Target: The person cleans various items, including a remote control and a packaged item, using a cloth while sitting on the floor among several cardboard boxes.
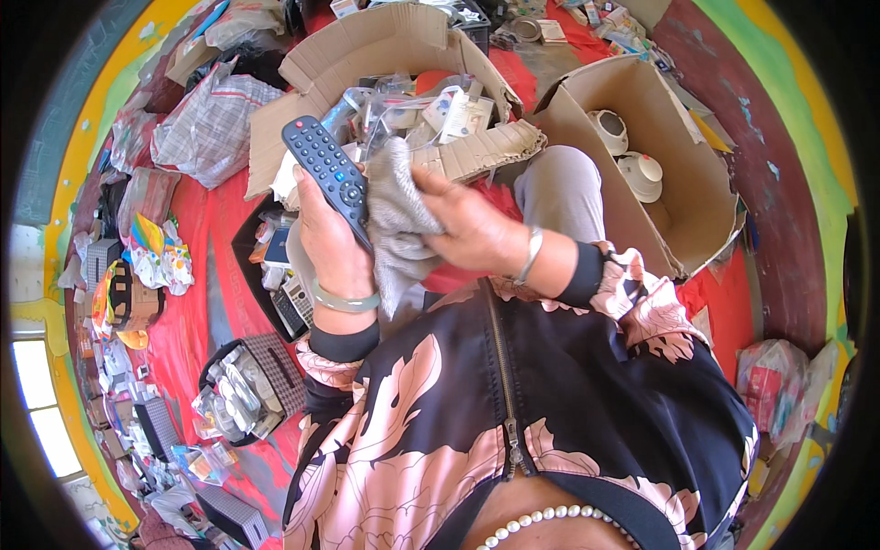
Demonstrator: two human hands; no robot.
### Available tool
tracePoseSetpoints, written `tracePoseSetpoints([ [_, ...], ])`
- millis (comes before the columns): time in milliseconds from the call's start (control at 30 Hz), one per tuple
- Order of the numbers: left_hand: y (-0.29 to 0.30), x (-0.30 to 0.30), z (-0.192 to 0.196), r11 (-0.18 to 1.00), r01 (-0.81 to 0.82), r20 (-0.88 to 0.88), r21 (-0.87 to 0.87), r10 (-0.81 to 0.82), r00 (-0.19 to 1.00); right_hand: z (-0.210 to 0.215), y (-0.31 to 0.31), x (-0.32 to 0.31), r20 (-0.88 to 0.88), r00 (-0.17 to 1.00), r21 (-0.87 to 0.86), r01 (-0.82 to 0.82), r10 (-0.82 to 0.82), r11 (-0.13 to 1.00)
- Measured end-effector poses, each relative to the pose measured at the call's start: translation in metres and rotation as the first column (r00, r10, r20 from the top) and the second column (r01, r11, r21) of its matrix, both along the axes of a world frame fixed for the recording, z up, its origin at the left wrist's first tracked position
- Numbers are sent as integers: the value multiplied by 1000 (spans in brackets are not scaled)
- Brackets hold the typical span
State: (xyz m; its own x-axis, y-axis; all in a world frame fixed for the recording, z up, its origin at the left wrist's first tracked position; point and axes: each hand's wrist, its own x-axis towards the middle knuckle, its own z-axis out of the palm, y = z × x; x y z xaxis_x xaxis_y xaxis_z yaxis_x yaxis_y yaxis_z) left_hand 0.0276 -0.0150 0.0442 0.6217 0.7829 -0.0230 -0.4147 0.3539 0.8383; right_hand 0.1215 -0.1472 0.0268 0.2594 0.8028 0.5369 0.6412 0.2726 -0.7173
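Note:
A dark remote control [325, 170] with many small buttons is gripped in my left hand [332, 240], tilted with its top end toward the upper left. My right hand [472, 225] is closed on a grey cloth [399, 215], which lies against the remote's right edge and hangs down beside my left wrist. Part of the remote's lower end is hidden by the cloth. Just beyond my hands stands an open cardboard box [367, 50] full of small packaged items and plastic bags.
To the right, another cardboard box [692, 165] holds two white round objects [640, 176]. A dark bin [249, 246] with a calculator and small goods is by my left forearm. Farther left are a checked bag [209, 128] and a filled fabric basket [275, 371] on red floor sheeting [188, 321].

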Motion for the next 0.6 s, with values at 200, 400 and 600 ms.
tracePoseSetpoints([
  [200,5,-3,12,1000,14,54,-15,-13,998,26,1,45,-209,944,28,267,-256,963],
  [400,-2,8,4,989,101,169,-107,-82,982,34,27,-6,291,942,160,123,-166,979],
  [600,-6,-4,15,1000,5,47,-13,-5,999,25,14,-8,388,920,1,-58,53,998],
])
